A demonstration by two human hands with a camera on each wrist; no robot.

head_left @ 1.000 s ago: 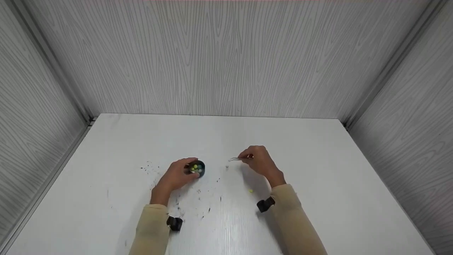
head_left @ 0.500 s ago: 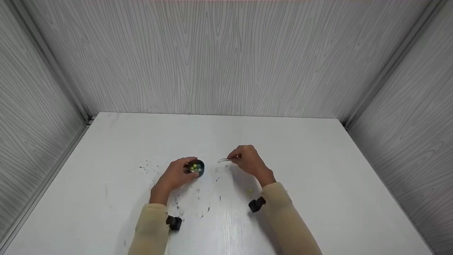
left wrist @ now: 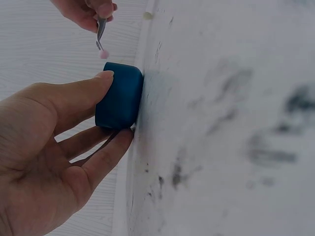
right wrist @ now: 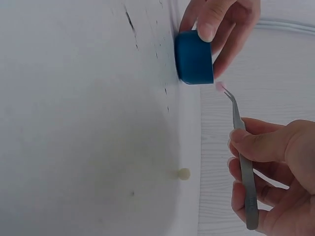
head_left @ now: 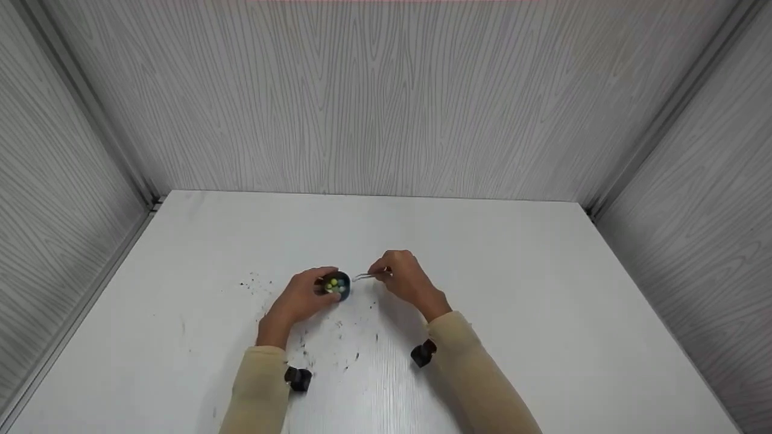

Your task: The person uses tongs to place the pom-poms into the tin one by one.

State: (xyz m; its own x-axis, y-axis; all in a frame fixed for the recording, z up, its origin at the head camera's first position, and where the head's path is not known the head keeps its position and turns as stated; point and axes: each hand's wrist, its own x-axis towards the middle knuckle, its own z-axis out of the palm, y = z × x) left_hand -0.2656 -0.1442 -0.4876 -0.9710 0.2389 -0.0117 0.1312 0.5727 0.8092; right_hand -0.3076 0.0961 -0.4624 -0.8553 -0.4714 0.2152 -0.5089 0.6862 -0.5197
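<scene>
A small blue cup [left wrist: 120, 98] stands on the white table, and my left hand [head_left: 300, 298] grips it around the sides with thumb and fingers. Several yellow, green and pale balls [head_left: 334, 283] lie inside, visible from the head view. Metal tweezers [right wrist: 247, 179] are pinched between the thumb and fingers of my right hand [head_left: 407, 282]. Their bent tips hold a small pink ball [right wrist: 220, 86], just off the cup's rim and apart from it. Both wrist views show the cup's outer wall, which hides its contents.
A pale yellow ball [right wrist: 183, 173] lies on the table near my right hand. Dark smudges and specks mark the tabletop [head_left: 512, 253] around the left forearm. Grey wood-grain panels [head_left: 374, 96] enclose the back and sides.
My right hand has moved left with the tweezers, bringing their tips close to the cup. The left hand and the cup have stayed in place.
</scene>
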